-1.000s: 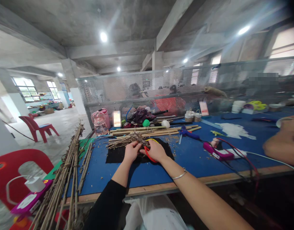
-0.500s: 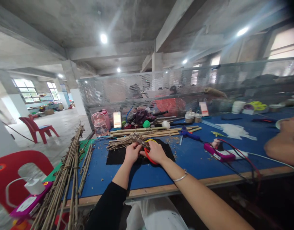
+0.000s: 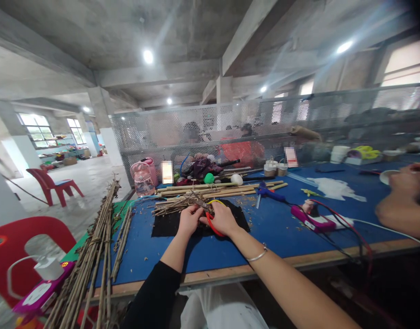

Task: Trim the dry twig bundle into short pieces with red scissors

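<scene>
My right hand (image 3: 222, 219) is closed round pruning shears (image 3: 210, 218) with one red and one yellow handle; their dark metal blades point up and left. Close beside it, my left hand (image 3: 189, 220) is pinched near the blades on what looks like a short twig, mostly hidden by the fingers. Just beyond both hands lies a pile of thin cut twigs (image 3: 168, 205), partly on a black cloth (image 3: 162, 227). Behind that, several longer, smoother sticks (image 3: 230, 189) lie across the blue table top (image 3: 151, 260).
A tall bundle of sticks (image 3: 89, 256) leans at the table's left edge. To the right are a blue glue gun (image 3: 273, 193) and a purple power strip (image 3: 311, 220) with cables. A perforated metal screen (image 3: 155, 132) stands behind. Another person's arm (image 3: 398, 210) rests at far right.
Both hands stay in nearly the same place. The shears' blades have tilted slightly lower beside the left fingertips. The other person's hand at far right has shifted a little.
</scene>
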`<state>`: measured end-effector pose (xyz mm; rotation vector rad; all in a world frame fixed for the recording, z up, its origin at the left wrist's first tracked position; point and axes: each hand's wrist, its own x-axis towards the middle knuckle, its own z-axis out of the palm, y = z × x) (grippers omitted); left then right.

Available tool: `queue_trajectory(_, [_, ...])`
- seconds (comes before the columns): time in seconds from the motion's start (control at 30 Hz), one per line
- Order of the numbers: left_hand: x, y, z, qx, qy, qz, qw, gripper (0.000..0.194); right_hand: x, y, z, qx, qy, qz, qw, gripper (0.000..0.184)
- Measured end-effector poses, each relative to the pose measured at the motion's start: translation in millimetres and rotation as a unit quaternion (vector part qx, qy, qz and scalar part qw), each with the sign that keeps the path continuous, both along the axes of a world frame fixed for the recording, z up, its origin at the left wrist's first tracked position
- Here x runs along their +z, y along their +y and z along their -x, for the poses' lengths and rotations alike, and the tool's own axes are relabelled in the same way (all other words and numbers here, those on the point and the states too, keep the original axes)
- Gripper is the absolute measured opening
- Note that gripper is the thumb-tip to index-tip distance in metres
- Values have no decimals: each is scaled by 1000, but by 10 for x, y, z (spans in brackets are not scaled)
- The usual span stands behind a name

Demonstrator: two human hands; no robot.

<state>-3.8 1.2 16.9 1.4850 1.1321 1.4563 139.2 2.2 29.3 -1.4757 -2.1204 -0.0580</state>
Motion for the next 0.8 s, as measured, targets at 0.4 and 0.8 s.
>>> queue_trajectory(0.4, [23, -35, -9, 25, 42, -10, 999, 30, 9, -25, -1, -19, 17, 73, 997, 46])
queue_trajectory(0.8, [-48, -39, 29, 23, 23, 23, 999, 34, -6, -25, -18, -30, -9, 76, 997, 45])
